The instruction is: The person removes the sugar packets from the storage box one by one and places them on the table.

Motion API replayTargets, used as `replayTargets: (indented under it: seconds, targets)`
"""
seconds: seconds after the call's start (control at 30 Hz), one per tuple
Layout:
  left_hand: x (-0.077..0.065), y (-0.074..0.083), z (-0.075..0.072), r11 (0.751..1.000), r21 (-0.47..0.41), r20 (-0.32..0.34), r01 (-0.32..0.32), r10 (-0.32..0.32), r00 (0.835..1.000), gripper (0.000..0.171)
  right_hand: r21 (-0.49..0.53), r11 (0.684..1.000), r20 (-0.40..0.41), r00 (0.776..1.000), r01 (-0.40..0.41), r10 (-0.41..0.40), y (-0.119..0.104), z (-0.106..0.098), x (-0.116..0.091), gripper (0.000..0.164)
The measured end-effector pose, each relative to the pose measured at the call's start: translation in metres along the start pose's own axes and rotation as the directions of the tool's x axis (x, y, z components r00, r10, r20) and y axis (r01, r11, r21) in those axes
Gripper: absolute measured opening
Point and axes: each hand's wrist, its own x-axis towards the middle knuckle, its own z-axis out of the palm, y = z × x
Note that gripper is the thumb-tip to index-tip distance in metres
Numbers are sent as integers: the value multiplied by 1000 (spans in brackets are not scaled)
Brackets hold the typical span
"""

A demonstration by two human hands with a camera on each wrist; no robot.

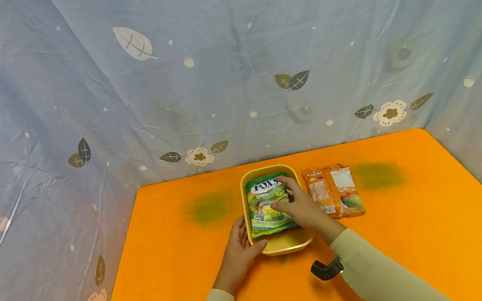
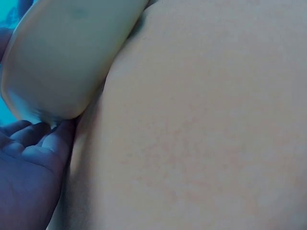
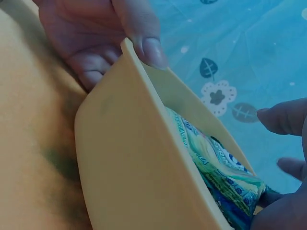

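Note:
A green bag of Fox's Spring Tea candy (image 1: 270, 214) lies in a yellow plastic container (image 1: 284, 245). My left hand (image 1: 237, 253) grips the container at its near left corner, thumb over the rim and fingers against the outside. The right wrist view shows that thumb (image 3: 152, 51) on the rim too. Over the right part of the bag is my right hand (image 1: 302, 206), its thumb and index finger spread apart. In the right wrist view, some right fingers (image 3: 271, 196) reach down by the bag's edge, their tips hidden.
An orange candy bag (image 1: 333, 191) lies on the orange table just right of the container. A blue patterned curtain (image 1: 227, 121) rises behind the table and along both sides. Black wrist cameras (image 1: 326, 269) are strapped to both wrists.

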Motion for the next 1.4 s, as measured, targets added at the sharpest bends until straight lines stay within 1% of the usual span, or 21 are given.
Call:
replayTargets:
  seconds: [0.2,0.4,0.7,0.83,1.13,1.4]
  targets:
    - [1,-1,0,1000,-21,-3,-2,2,1000,94,4,1000,-18,1000,11,-11,0,-3,1,75]
    - [2,-1,-1,1000,-23,-7,0,0,1000,96,-8,1000,-13,1000,14,-14,0,-6,2,75]
    - [2,-2,-1,1000,-25,4,-5,5,1000,97,59,996,40,997,65,-67,4,-7,2,77]
    - [2,-3,-1,1000,-28,8,-8,8,1000,96,64,995,49,996,74,-77,5,-7,2,76]
    - [1,-3,0,1000,-22,4,2,-2,1000,98,12,998,51,997,65,-66,4,-7,3,73]
    - [1,-2,0,1000,-19,3,-4,4,1000,97,1,999,32,998,45,-45,5,-7,3,72]
